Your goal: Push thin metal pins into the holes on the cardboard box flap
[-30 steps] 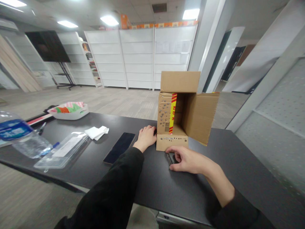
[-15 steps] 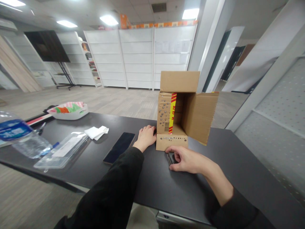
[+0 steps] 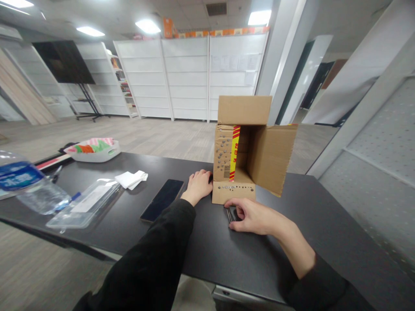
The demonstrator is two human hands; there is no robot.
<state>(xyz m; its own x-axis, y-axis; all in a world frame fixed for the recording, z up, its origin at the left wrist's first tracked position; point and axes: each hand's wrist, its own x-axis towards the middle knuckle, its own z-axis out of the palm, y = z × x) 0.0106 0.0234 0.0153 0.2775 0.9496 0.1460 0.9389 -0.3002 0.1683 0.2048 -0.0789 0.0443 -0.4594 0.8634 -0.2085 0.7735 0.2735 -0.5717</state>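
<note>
An open cardboard box point(image 3: 244, 110) stands on the dark table, its opening facing me and one flap out to the right. Screws or studs dot its left flap, and a row of holes and studs runs along the bottom flap point(image 3: 233, 196). My left hand point(image 3: 199, 185) rests on the table against the box's lower left side, fingertips partly hidden; whether it grips anything is unclear. In front of the bottom flap, my right hand point(image 3: 248, 216) holds thin metal pieces point(image 3: 230, 214), like tweezers or nails, between thumb and fingers.
Left of my left hand lies a phone point(image 3: 162, 200). Farther left are folded tissues point(image 3: 131, 179), a clear plastic case point(image 3: 87, 205), a large water bottle point(image 3: 30, 181) and a white basket point(image 3: 94, 155) with colourful cloth. A partition stands on the right.
</note>
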